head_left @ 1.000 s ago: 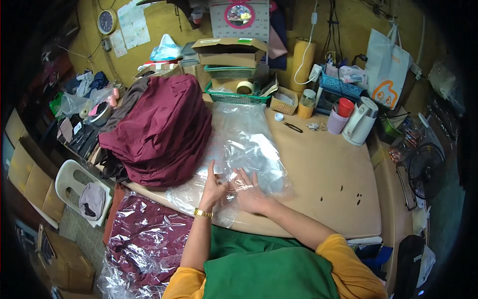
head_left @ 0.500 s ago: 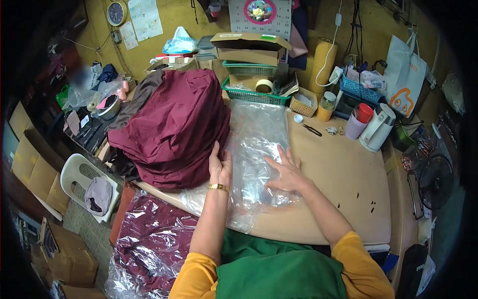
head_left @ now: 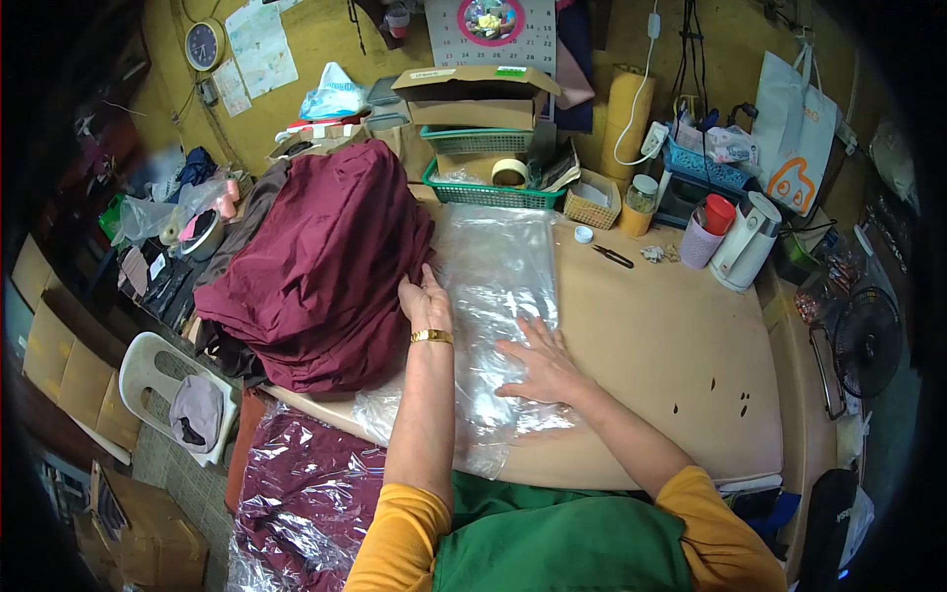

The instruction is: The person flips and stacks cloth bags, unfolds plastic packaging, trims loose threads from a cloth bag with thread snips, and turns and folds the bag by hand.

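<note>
A clear plastic bag [head_left: 493, 261] lies flat and shiny on the tan tabletop. My right hand [head_left: 540, 363] rests on its lower part, palm down with the fingers spread. Beside the bag's left edge is my left hand [head_left: 426, 300], with a gold watch at the wrist. Its fingers are stretched out against the right side of a big heap of maroon fabric [head_left: 321, 257]; whether they press into the cloth I cannot tell. Below the table edge, more maroon fabric in clear plastic [head_left: 306, 483] lies to the left of my green apron.
Green baskets [head_left: 493, 192] with a tape roll stand at the back, under a cardboard box [head_left: 478, 99]. Black thread snips [head_left: 613, 257], a jar [head_left: 640, 205], a red cup [head_left: 718, 212] and a white kettle [head_left: 747, 242] are back right. A white chair [head_left: 148, 360] is at left.
My left hand has shifted against the maroon heap and turned slightly. The right hand has slid a little toward me across the bag. The whole view has shifted slightly.
</note>
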Demonstrator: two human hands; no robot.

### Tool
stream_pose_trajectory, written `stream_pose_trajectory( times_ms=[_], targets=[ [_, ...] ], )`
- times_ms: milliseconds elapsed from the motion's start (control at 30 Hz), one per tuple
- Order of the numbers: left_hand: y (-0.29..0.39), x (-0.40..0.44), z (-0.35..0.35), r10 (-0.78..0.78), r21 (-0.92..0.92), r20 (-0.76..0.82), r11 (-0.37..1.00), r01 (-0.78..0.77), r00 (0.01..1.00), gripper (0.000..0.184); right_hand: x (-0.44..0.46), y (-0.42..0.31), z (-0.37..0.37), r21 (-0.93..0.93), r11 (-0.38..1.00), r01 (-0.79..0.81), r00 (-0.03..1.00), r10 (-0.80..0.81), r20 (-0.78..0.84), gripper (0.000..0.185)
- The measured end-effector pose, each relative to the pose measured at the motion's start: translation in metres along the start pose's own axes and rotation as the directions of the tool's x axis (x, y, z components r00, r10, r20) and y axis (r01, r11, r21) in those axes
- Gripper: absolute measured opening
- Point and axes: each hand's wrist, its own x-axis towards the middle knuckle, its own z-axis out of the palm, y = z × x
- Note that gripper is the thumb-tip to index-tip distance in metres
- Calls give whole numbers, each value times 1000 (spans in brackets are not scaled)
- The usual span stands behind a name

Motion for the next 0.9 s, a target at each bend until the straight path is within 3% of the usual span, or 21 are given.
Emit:
stream_pose_trajectory(
  times_ms=[167, 233, 300, 367, 400, 433, 467, 500, 533, 567, 667, 700, 733, 767, 800, 833, 867, 900],
  targets=[
    [8, 2, 4, 8, -29, 82, 1000, -6, 997, 39, 59, -42, 6, -85, 991, -107, 991, 113, 71, 90],
    [6, 9, -21, -20, -12, 105, 1000, 21, 994, 35, 89, -46, 23, -77, 979, -190, 982, 189, -24, 88],
    [0, 28, -69, -202, 414, 311, 908, 59, 929, 33, 120, -30, 59, -19, 981, -193, 979, 191, -64, 86],
    [10, -70, -71, -203, 774, 472, 562, -293, 858, 32, 121, -23, 51, 36, 982, -183, 976, 186, -110, 83],
    [27, -101, -77, -192, 668, 742, 281, -688, 642, 43, 104, -29, 24, -6, 984, -180, 983, 180, 19, 80],
    [42, -122, -86, -283, 358, 894, -16, -934, 348, 54, 87, -30, 3, -48, 984, -171, 973, 176, 151, 77],
    [51, -135, -94, -281, 364, 892, -15, -931, 353, 54, 72, -17, -6, -21, 982, -185, 977, 187, 104, 79],
    [60, -148, -104, -505, 180, 783, -377, -909, 364, 62, 53, -8, -10, -24, 982, -186, 975, 188, 117, 79],
    [67, -156, -117, -663, -112, 603, -621, -776, 444, 71, 33, -1, -11, -21, 986, -167, 983, 168, 70, 82],
    [71, -137, -140, -687, -118, 480, -666, -736, 545, 81, 18, 6, -14, -21, 990, -141, 990, 142, 20, 85],
    [89, -135, -135, -706, -104, 499, -625, -773, 503, 78, 1, 28, -14, -97, 981, -166, 986, 167, 5, 84],
    [96, -145, -119, -688, -93, 510, -642, -761, 517, 78, 4, 57, -9, -99, 977, -189, 978, 179, -102, 83],
    [105, -152, -97, -769, 113, 361, -525, -844, 527, 69, 10, 91, -8, -99, 974, -202, 962, 179, -205, 82],
    [114, -164, -75, -847, 333, 228, -397, -856, 481, 60, 16, 112, -23, -139, 939, -315, 929, 275, -247, 81],
    [123, -189, -58, -708, 339, 586, -226, -913, 393, 44, 20, 132, -37, -173, 888, -425, 884, 366, -292, 79],
    [132, -207, -32, -507, 3, 854, -217, -976, 115, 44, 22, 148, -48, -151, 869, -472, 841, 392, -374, 76],
    [143, -206, -9, -323, -234, 936, -288, -928, -136, 44, 24, 163, -57, -121, 847, -517, 788, 417, -453, 74],
    [160, -202, 9, -212, -297, 952, -447, -844, -223, 50, 24, 191, -57, -139, 836, -531, 787, 426, -447, 71]
  ],
)
